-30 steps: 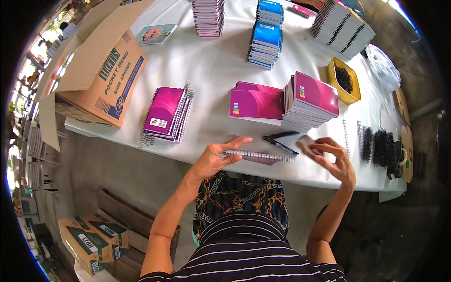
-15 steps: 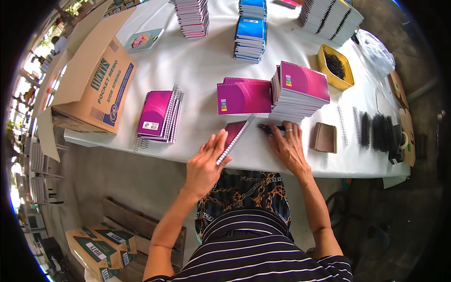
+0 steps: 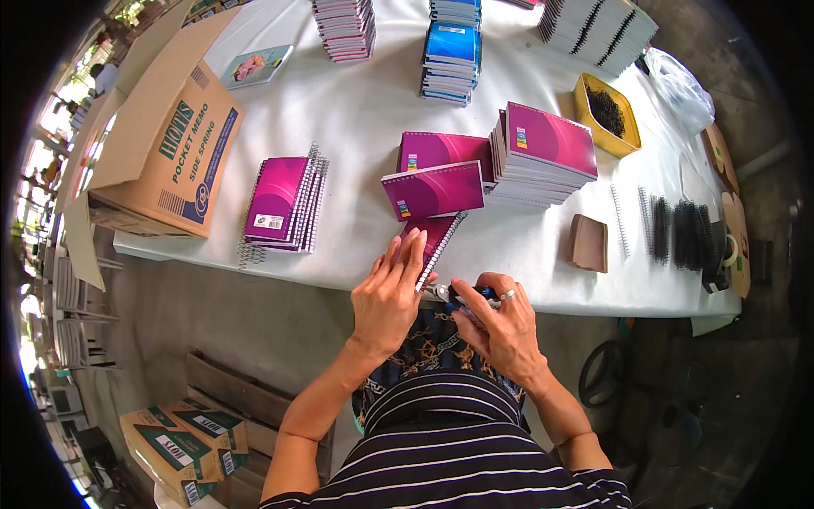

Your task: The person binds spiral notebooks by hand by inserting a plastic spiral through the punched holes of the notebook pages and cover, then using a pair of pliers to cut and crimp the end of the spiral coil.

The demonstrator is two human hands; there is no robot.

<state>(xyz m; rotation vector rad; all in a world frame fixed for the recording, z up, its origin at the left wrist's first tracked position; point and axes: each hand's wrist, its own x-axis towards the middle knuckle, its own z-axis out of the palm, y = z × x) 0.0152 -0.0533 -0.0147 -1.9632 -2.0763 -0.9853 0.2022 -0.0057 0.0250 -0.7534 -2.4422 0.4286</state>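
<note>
A purple spiral notebook (image 3: 434, 233) lies at the table's front edge, white coil along its right side. My left hand (image 3: 381, 293) grips it, fingers over the cover and thumb by the coil's near end. In my right hand (image 3: 502, 318) are pliers (image 3: 441, 292) with metal jaws and dark blue handles, jaw tips close to that coil end; whether they touch it I cannot tell. Just beyond, a loose purple notebook (image 3: 437, 191) leans partly over another purple notebook (image 3: 449, 151), beside a tall stack of purple notebooks (image 3: 551, 140).
Coiled purple notebooks (image 3: 277, 199) are piled at left beside an open cardboard box (image 3: 174, 161). Blue notebooks (image 3: 452, 47) are stacked farther back. To the right are a yellow tub (image 3: 632, 140) of black bits, a brown block-like holder (image 3: 588, 243) and loose black coils (image 3: 688, 236).
My right hand has picked the pliers up off the table and brought them left and nearer, to the coil's end. The top loose purple notebook has shifted toward me and tilted.
</note>
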